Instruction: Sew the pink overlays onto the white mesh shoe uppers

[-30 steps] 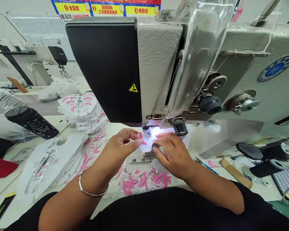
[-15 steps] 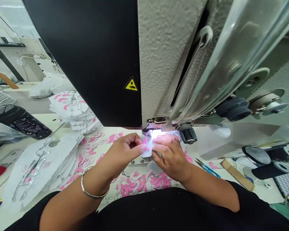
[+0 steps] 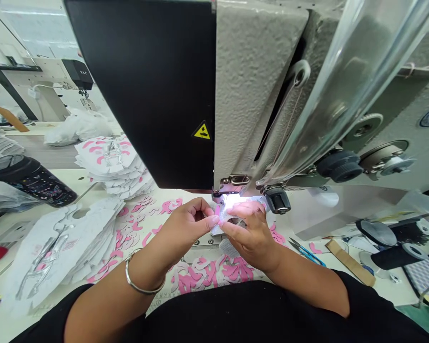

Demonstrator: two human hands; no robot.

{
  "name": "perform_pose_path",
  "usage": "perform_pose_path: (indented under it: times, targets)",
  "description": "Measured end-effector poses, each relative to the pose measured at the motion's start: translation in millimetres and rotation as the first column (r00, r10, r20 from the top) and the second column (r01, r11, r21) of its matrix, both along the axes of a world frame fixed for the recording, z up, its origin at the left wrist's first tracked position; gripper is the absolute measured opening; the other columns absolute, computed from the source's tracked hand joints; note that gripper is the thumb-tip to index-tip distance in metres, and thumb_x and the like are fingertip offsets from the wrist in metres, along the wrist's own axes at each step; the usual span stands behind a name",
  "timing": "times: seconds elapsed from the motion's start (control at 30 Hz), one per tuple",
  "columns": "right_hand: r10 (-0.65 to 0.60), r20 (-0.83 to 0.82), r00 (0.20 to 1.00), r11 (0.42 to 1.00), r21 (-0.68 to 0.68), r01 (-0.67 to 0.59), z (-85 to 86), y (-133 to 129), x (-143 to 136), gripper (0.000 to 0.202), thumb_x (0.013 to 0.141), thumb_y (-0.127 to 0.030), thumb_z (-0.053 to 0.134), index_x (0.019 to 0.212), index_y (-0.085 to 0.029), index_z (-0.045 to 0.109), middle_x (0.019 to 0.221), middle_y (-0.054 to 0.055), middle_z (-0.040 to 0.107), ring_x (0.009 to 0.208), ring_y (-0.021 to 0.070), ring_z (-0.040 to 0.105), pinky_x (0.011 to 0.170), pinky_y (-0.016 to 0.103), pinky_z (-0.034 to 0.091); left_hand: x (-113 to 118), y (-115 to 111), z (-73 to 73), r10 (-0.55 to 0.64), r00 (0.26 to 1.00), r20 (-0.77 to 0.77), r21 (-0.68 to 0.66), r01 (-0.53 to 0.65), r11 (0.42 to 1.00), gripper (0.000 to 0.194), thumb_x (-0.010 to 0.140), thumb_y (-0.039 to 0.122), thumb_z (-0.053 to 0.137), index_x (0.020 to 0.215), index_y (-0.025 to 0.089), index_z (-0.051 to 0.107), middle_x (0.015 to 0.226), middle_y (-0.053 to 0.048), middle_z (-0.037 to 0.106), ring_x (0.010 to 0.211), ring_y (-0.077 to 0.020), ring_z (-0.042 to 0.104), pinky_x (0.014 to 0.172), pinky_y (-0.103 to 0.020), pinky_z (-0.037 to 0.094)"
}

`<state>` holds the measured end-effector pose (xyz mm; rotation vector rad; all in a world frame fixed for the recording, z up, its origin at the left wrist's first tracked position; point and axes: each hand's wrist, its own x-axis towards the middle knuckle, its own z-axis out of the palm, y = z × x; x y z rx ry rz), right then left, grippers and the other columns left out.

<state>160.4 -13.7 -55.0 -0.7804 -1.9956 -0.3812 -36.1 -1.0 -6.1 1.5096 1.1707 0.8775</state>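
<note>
Far back at left, a second sewing machine (image 3: 53, 78) stands on another bench, and nearer, a black bottle (image 3: 32, 183) leans on its side. Stacks of white cut panels (image 3: 62, 243) come next, with loose pink cut-outs (image 3: 143, 205) scattered to their right.

Toward the middle, the left hand (image 3: 191, 219) pinches a small pink piece (image 3: 218, 209) between thumb and forefinger, holding it by the white fabric (image 3: 216, 230) under the lit head of the sewing machine (image 3: 260, 85). Just right of it, the right hand (image 3: 255, 233) is curled, its thumb now brought in against the left fingertips, where half a second ago a gap parted them. Glare hides whether those right fingers grip the piece or only steady the fabric, so I cannot tell. I read this meeting of thumbs as fine placing of the piece by both hands.

A heap of more pink shapes (image 3: 207, 276) lies below. Farther right are blue-handled snips (image 3: 307, 252), a brown strip (image 3: 350, 262) and a black thread spool (image 3: 396, 257).
</note>
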Motion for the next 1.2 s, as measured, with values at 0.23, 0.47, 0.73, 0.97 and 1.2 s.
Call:
perform_pose_path:
  times: [0.23,0.47,0.73,0.97,1.2]
  targets:
    - [0.103,0.015,0.995,0.995,-0.022,-0.102,-2.2,-0.6,9.0,0.035,0.081,-0.002,0.058,0.105,-0.027,0.062,0.109,0.005,0.061,0.102,0.0226,0.058,0.095,0.049,0.040,7.5,-12.6,-3.7,0.052,0.951,0.305,-0.116,-0.017,0.993,0.023,0.078,0.032,0.076,0.077,0.019,0.056,0.075,0.004,0.055,0.065,-0.0082,0.051,0.063,-0.022,0.043]
    - [0.149,-0.011,0.989,0.988,-0.034,-0.149,-3.2,-1.1,14.4,0.034,0.083,-0.003,0.057,0.104,-0.029,0.063,0.107,0.003,0.062,0.102,0.0199,0.058,0.099,0.050,0.037,12.6,-20.4,-7.0,0.100,0.918,0.384,-0.210,-0.019,0.978,0.027,0.076,0.032,0.078,0.080,0.019,0.055,0.070,0.006,0.054,0.061,-0.0064,0.052,0.060,-0.019,0.043]
    - [0.169,-0.021,0.985,0.984,-0.055,-0.170,-3.5,-0.4,15.2,0.030,0.084,-0.004,0.059,0.101,-0.027,0.065,0.108,0.004,0.062,0.103,0.0205,0.058,0.099,0.053,0.039,19.8,-20.1,-1.8,0.135,0.910,0.393,-0.205,-0.057,0.977,0.027,0.077,0.026,0.076,0.082,0.021,0.050,0.072,0.007,0.050,0.060,-0.0062,0.050,0.057,-0.019,0.043]
    - [0.191,-0.106,0.976,0.978,-0.062,-0.198,6.3,8.2,17.1,0.020,0.085,-0.011,0.063,0.096,-0.027,0.069,0.103,0.003,0.064,0.096,0.0201,0.059,0.090,0.046,0.046,27.5,-13.3,10.3,0.138,0.908,0.396,-0.231,-0.047,0.972,0.027,0.076,0.022,0.075,0.090,0.021,0.053,0.085,0.005,0.054,0.063,-0.0064,0.052,0.054,-0.020,0.042]
    - [0.114,-0.046,0.992,0.973,-0.197,-0.121,16.3,13.7,24.9,0.022,0.088,-0.015,0.060,0.094,-0.032,0.072,0.092,0.003,0.059,0.093,0.0194,0.056,0.086,0.042,0.046,33.6,-3.7,15.4,0.186,0.927,0.325,-0.273,-0.096,0.957,0.022,0.075,0.022,0.074,0.088,0.018,0.058,0.081,0.003,0.056,0.063,-0.0072,0.052,0.052,-0.020,0.040]
